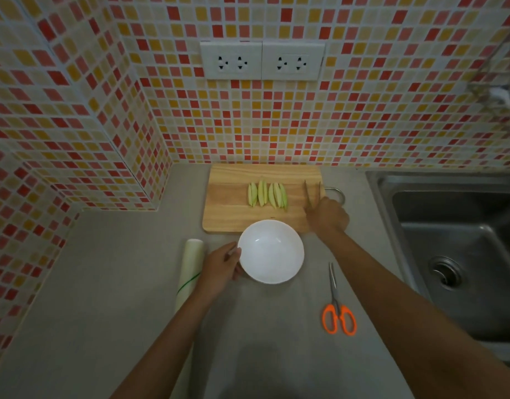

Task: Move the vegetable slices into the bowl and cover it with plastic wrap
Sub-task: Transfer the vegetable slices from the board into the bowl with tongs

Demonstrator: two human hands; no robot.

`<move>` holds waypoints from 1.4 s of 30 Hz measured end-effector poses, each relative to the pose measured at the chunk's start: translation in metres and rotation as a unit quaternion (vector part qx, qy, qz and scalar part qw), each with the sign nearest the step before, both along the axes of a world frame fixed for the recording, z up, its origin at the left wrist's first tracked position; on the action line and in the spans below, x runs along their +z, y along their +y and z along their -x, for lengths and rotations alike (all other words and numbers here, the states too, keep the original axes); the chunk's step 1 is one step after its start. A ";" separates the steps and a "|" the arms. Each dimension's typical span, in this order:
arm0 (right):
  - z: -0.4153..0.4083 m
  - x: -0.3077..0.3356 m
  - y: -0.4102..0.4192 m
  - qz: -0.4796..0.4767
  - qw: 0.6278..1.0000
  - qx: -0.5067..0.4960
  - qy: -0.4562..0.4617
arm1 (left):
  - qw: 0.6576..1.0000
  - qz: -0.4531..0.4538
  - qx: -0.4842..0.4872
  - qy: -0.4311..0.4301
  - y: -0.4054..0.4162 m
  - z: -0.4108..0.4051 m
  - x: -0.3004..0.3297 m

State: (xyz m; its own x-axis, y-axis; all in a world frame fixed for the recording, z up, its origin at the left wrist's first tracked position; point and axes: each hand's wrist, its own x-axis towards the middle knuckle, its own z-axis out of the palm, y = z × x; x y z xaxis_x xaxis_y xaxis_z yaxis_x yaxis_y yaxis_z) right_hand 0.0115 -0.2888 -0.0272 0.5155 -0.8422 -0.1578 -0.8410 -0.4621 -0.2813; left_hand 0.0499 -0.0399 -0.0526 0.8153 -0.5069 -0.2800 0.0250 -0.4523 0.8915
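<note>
My left hand [222, 266] holds the white bowl [271, 251] by its rim. My right hand [327, 216] grips tongs [312, 194] near the green slices [267, 194].

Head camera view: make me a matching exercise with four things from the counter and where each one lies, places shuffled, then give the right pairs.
Things:
1. vegetable slices
2. bowl
3. scissors
4. plastic wrap roll

Places:
A. on the counter between the bowl and the sink
B. on the cutting board
C. on the counter left of the left hand
D. just in front of the cutting board, rim held by the left hand

Pairs: 1-B, 2-D, 3-A, 4-C
</note>
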 end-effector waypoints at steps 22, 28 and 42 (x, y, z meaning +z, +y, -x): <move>0.001 0.018 0.034 -0.055 0.994 0.074 -0.059 | 0.998 -0.028 -0.030 -0.055 0.000 0.006 0.006; -0.005 0.017 0.044 -0.043 0.994 0.085 -0.060 | 0.997 -0.031 -0.028 -0.059 -0.001 0.005 0.007; 0.100 0.046 0.102 -0.112 0.961 0.104 -0.229 | 0.998 -0.037 -0.021 -0.048 -0.002 0.005 0.001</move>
State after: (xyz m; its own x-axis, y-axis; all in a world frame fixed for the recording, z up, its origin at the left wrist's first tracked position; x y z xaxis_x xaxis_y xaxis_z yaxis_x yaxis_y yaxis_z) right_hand -0.0880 -0.1865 0.0189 0.7274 -0.6850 -0.0400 -0.5017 -0.4911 -0.7121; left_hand 0.0452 -0.0418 -0.0515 0.8190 -0.5213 -0.2400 -0.0788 -0.5164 0.8527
